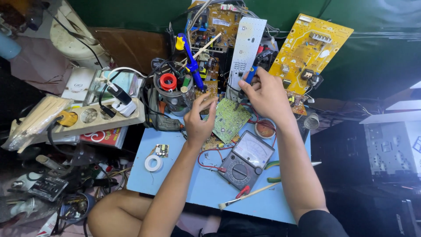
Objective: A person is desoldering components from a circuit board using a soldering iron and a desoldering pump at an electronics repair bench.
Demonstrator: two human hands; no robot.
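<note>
The flat green rectangular printed circuit board [231, 117] lies tilted on the pale blue tabletop [206, 188], its long axis running from 1 o'clock to 7 o'clock. Small dark chips and fine solder pads cover its upper face. The left hand [198, 122] grips its edge at 9 o'clock, fingers curled over the board. The blue-handled soldering iron with a dark grip [254, 69] is held near upright, leaning slightly toward 1 o'clock, in the closed right hand [263, 94]. Its tip [237, 103] points down and meets the board's corner at 12 o'clock; exact contact cannot be confirmed.
</note>
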